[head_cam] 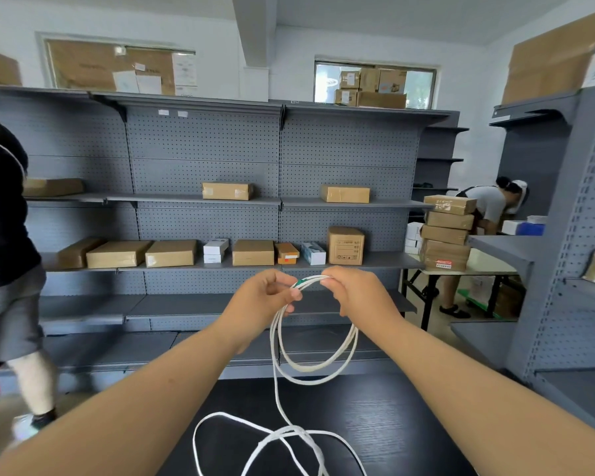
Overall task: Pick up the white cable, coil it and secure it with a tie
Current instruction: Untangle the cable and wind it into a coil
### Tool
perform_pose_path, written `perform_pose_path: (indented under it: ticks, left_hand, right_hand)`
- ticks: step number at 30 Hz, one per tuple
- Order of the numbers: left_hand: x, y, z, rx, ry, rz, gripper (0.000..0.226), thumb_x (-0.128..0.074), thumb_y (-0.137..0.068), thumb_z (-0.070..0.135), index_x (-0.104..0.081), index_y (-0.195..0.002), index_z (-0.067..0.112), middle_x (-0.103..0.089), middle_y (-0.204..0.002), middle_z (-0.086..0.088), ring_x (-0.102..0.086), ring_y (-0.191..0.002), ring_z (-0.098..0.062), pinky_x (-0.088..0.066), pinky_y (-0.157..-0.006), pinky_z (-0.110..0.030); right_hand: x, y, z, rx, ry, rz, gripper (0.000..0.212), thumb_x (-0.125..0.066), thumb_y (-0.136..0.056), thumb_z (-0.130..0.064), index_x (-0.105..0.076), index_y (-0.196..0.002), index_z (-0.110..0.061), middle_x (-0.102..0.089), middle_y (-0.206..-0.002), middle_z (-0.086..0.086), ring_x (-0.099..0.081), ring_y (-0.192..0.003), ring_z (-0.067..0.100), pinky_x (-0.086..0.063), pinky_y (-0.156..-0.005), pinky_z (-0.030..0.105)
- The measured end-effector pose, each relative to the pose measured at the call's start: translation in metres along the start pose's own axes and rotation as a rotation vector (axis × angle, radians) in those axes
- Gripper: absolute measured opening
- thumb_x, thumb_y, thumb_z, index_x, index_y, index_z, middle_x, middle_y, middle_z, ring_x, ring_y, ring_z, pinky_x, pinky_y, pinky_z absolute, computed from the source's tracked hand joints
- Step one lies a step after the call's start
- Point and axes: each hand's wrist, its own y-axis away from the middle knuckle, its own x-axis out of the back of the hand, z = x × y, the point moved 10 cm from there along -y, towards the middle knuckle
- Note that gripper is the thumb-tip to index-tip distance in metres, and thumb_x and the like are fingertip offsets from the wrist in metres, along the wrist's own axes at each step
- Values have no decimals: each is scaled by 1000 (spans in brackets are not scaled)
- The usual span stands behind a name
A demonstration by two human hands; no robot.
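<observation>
Both grips are closed on the thin white round cable [299, 431]. The left hand [267, 298] and right hand [352, 293] pinch the top of the coil side by side, w/ a small green bit [301, 282] between them (tie or tag, can't tell). Below the grips approx two or three loops hang down. One strand drops from near the left grip to the black wood-grain counter [409, 424], where the rest lies in a loose tangle. So it's picked up and the coil is partly wound. Left to do, I'd judge: wind in the slack, then secure the tie.
</observation>
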Motion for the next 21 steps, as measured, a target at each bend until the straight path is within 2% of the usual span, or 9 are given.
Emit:
perform_pose_path:
  ticks: [5,7,10,14,16,18,21]
  left_hand:
    - [-12,3,-14,77,195,-10,7,-54,-92,19,-60,-94,15,-72,-75,1,-62,-63,-8,-51,-62,-18]
    - [-17,6,-19,99,234,-29,15,-49,-95,24,-60,-96,13,-72,-75,-1,-64,-66,-11,-52,-69,-24]
    - [-25,11,-24,131,265,-81,24,-41,-98,26,-60,-101,12,-69,-69,-2,-64,-67,-16,-53,-78,-32]
    - [-25,14,-20,90,194,-66,29,-36,-100,25,-62,-101,12,-52,-62,3,-50,-54,-11,-50,-65,-25]
    - [-18,12,-14,40,56,0,30,-36,-100,25,-64,-97,14,-45,-62,4,-43,-48,-7,-46,-57,-18]
    - [-11,9,-7,0,-70,49,30,-36,-100,25,-64,-93,17,-43,-62,4,-40,-47,-7,-42,-54,-18]
    - [-7,5,1,-16,-169,36,28,-38,-99,25,-63,-85,22,-41,-62,2,-37,-51,-10,-38,-55,-22]
  right_hand:
    - [6,1,7,-62,-90,89,19,-48,-94,-23,-66,-95,-18,-52,-68,-2,-51,-53,19,-47,-65,33]
    - [11,3,9,-79,-125,139,20,-48,-95,-23,-67,-97,-18,-57,-70,1,-57,-51,23,-49,-64,32]
    - [19,6,15,-102,-151,203,20,-49,-94,-23,-67,-98,-16,-52,-62,-7,-59,-52,24,-47,-66,30]
    - [18,7,24,-121,-122,188,20,-45,-96,-23,-63,-93,-16,-50,-63,-8,-57,-51,18,-43,-64,28]
    - [13,7,24,-129,-81,142,20,-41,-97,-23,-59,-90,-15,-54,-71,-1,-58,-58,17,-42,-64,30]
    - [10,6,22,-121,-67,110,21,-40,-97,-23,-57,-94,-13,-56,-80,2,-59,-67,19,-43,-67,31]
    - [4,5,15,-96,-102,33,28,-41,-97,-22,-50,-123,-16,-59,-107,6,-59,-92,24,-47,-82,36]
